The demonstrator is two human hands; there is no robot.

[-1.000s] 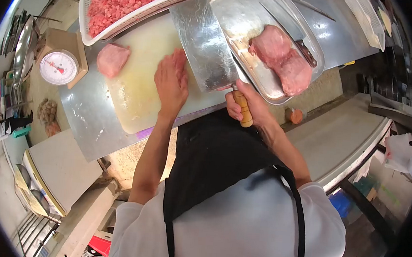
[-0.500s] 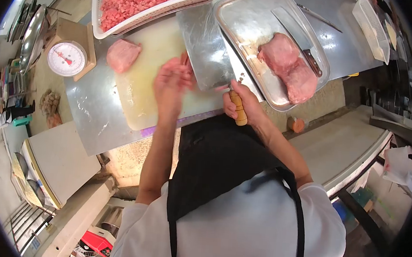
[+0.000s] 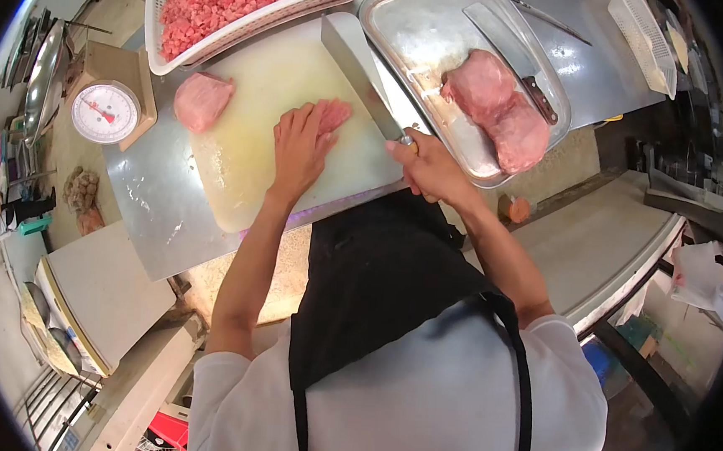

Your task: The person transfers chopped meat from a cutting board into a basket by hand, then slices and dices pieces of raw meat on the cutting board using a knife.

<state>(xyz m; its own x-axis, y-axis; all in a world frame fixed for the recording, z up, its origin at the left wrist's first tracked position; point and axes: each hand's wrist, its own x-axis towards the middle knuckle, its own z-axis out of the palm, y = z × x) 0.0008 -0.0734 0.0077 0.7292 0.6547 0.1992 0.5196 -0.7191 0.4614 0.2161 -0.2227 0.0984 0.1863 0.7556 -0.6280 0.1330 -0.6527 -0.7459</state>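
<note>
Since the long, steel-bladed cleaver has been turned from broad face to nearly edge-on, the small slab of pink raw meat is left in view beside it on the pale plastic cutting board. The meat is partly covered, apparently steadied, by the lowered fingers of the left hand, thumb apart; the cleaver is gripped by the right hand, fingers curled.

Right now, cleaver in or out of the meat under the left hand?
Out: the cleaver is apart from the meat, with bare cutting board showing between them.
</note>
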